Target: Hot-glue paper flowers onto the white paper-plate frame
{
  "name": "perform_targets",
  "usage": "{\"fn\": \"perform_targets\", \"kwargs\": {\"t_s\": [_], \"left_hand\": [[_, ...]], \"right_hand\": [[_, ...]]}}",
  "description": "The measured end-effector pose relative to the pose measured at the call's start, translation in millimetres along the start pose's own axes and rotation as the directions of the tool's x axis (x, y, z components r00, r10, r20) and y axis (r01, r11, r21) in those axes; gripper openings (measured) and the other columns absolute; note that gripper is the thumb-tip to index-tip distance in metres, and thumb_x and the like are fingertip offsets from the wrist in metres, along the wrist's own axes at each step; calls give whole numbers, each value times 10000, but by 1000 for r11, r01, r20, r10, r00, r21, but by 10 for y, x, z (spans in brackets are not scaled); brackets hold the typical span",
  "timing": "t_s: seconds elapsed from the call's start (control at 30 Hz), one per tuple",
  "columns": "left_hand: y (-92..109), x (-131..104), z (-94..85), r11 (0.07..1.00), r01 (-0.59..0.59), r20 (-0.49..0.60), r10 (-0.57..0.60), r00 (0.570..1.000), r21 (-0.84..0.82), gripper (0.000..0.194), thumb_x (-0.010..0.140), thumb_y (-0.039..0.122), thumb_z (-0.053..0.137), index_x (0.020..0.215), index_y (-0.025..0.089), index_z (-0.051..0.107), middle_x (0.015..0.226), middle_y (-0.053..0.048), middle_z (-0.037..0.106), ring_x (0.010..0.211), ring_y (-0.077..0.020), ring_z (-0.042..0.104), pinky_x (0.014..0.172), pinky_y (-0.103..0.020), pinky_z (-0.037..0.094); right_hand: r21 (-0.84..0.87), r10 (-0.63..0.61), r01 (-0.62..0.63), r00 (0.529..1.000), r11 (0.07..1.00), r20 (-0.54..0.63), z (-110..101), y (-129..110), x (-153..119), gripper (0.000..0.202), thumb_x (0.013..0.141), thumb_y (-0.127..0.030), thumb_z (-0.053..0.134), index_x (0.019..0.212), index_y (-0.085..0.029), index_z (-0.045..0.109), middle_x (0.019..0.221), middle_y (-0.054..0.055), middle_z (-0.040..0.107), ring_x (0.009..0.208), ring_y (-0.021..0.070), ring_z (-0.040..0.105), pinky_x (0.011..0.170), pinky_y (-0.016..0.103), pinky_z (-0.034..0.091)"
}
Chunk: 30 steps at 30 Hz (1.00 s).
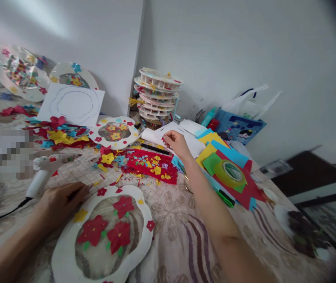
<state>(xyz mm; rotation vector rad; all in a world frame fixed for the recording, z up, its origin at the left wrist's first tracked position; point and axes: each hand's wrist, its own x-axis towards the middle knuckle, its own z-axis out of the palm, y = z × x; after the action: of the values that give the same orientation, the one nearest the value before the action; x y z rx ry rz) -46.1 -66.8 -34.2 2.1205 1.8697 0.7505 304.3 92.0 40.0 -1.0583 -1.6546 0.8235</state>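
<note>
A white scalloped ring (148, 208) with a clear centre lies at the front, bearing red paper flowers (119, 237) and small green leaves. My left hand (60, 202) rests on the cloth by the ring's upper left edge, its fingers curled together; whatever they may hold is hidden. My right hand (175, 143) is raised over white paper, thumb and fingertips pinched on a tiny red piece (163, 138). Below it are a black pen (155, 149) and a red sheet (132, 162) scattered with small paper flowers. A white glue gun (40, 177) stands left of my left hand.
Coloured paper sheets (241, 157) hold a tape roll (232, 173) and a green-black cutter (226, 198). Behind stand a tiered white model (157, 94) and a blue bag (238, 125). Flower scraps (60, 136) and a smaller ring (94, 135) lie left. A cable (6, 215) crosses the left front.
</note>
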Motion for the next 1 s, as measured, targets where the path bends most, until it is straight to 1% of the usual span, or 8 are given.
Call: {"fn": "perform_targets", "kwargs": {"t_s": [0.27, 0.37, 0.5, 0.57, 0.67, 0.77, 0.9, 1.0], "left_hand": [[68, -26, -20, 1000, -10, 1, 10, 1000, 15, 421, 807, 547, 393, 743, 208, 634, 648, -17, 681, 581, -160, 602, 591, -240, 427], [37, -10, -12, 999, -35, -11, 36, 999, 25, 430, 812, 544, 388, 746, 199, 637, 666, -25, 685, 598, -161, 612, 596, -237, 429], [34, 19, -15, 997, -57, 4, 57, 998, 46, 448, 808, 546, 369, 717, 196, 632, 621, -21, 671, 553, -152, 600, 564, -232, 427], [39, 20, -18, 997, -60, 24, 59, 998, 51, 453, 810, 546, 362, 707, 194, 628, 603, -18, 662, 537, -146, 594, 551, -227, 425], [34, 5, -20, 997, -55, 12, 55, 998, 54, 464, 826, 546, 347, 740, 190, 632, 651, -25, 675, 590, -150, 613, 583, -223, 434], [9, 0, -19, 996, -58, 13, 57, 998, 69, 468, 825, 549, 346, 758, 190, 639, 674, -29, 684, 608, -155, 619, 587, -225, 439], [-10, 21, -18, 995, -66, 22, 64, 998, 80, 456, 810, 544, 363, 743, 192, 645, 646, -24, 680, 569, -151, 614, 562, -223, 441], [11, 28, -30, 995, -77, 0, 77, 997, 70, 454, 811, 537, 361, 740, 191, 647, 651, -29, 686, 569, -150, 618, 568, -221, 446]], "right_hand": [[-258, 9, 59, 967, 964, 256, 302, 40, -136, 148, 825, -208, 515, 873, -178, 651, 766, 14, 682, 628, 129, 611, 624, 246, 470], [-492, -8, 157, 957, 857, 291, 248, 11, -139, 182, 840, -174, 495, 890, -180, 670, 821, 26, 699, 695, 142, 619, 661, 241, 441], [-765, 157, 150, 937, 626, 313, 45, 9, -116, 226, 834, -146, 472, 743, -160, 679, 717, 51, 684, 658, 152, 593, 621, 235, 387], [-799, 222, 150, 916, 583, 334, -8, 40, -119, 209, 785, -109, 509, 663, -146, 674, 688, 64, 676, 636, 153, 581, 608, 237, 370], [-766, 242, 200, 874, 611, 421, 7, 84, -128, 160, 760, -107, 557, 758, -165, 706, 771, 32, 695, 668, 128, 577, 631, 214, 371], [-654, 149, 259, 853, 711, 500, 41, 91, -115, 227, 816, -146, 524, 958, -195, 694, 869, 3, 698, 705, 104, 574, 654, 196, 376], [-621, 94, 244, 883, 745, 460, 3, 87, -86, 189, 811, -138, 518, 888, -160, 689, 826, 24, 696, 709, 120, 588, 649, 204, 379], [-665, 147, 266, 855, 697, 497, -32, 104, -84, 144, 771, -117, 556, 825, -155, 684, 801, 23, 690, 706, 123, 589, 651, 203, 375]]}}
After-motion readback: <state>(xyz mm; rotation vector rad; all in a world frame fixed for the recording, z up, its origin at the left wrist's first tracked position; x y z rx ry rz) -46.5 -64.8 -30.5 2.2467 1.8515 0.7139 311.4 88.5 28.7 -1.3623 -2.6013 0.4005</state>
